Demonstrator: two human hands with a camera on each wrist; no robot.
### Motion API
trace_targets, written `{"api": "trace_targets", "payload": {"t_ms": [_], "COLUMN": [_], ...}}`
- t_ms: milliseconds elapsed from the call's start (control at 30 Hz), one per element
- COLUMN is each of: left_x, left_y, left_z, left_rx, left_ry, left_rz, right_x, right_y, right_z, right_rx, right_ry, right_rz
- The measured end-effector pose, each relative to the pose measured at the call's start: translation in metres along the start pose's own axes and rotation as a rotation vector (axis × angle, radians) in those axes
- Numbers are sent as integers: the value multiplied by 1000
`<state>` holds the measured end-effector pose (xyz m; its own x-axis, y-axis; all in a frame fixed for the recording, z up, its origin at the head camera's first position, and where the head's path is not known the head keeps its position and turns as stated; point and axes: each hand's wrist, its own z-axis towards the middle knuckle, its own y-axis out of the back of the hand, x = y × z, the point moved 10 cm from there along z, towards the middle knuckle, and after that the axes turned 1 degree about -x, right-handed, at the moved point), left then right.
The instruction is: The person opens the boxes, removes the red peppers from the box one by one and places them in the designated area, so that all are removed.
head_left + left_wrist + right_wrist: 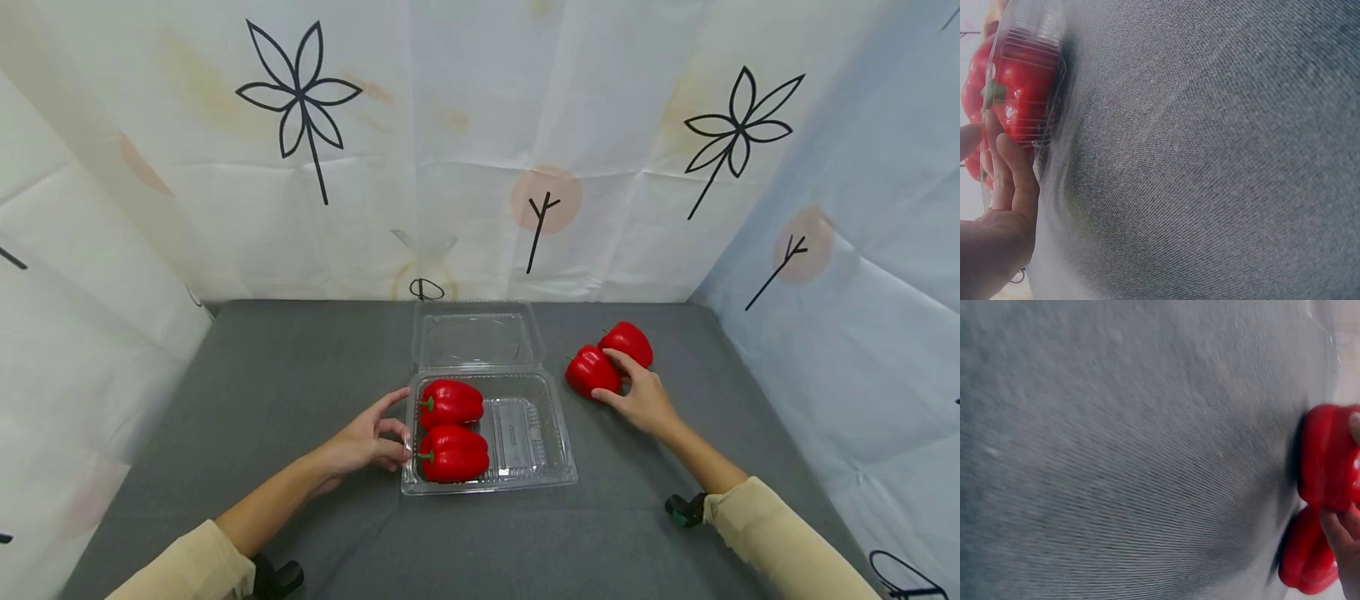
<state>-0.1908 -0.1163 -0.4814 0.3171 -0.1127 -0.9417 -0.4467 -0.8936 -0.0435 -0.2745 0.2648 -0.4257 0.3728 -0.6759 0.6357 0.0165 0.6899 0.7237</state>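
Observation:
My right hand (pixel 643 402) grips a red bell pepper (pixel 588 372), with the thumb on its near side and fingers on its far side. A second bell pepper (pixel 630 342) lies against it, behind and to the right. In the right wrist view the held pepper (pixel 1325 456) sits on the cloth above the other pepper (pixel 1310 556). My left hand (pixel 367 440) touches the left rim of a clear plastic clamshell container (pixel 558 433) with spread fingers. Along its outer wall lie two fairly straight fingers (pixel 1015 175). Two red bell peppers (pixel 452 403) (pixel 453 454) with green stems fill the container's left half.
The container's clear lid (pixel 476 333) is folded back flat on the grey cloth (pixel 315 358). White patterned curtains (pixel 465 150) stand behind the table and along both sides. Grey cloth lies between the container and the loose peppers.

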Motion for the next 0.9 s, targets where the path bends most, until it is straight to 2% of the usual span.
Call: {"api": "trace_targets", "payload": {"t_ms": [233, 600, 900], "left_x": [0, 0, 1], "left_y": [1, 0, 1], "left_z": [0, 0, 0], "left_rx": [1, 8, 2], "left_ry": [14, 15, 21], "left_rz": [12, 7, 4], "right_x": [-8, -8, -1], "right_y": [-3, -3, -1], "right_z": [-1, -4, -2], "right_rx": [28, 32, 55], "right_ry": [-26, -37, -11], "right_rz": [6, 4, -109]}}
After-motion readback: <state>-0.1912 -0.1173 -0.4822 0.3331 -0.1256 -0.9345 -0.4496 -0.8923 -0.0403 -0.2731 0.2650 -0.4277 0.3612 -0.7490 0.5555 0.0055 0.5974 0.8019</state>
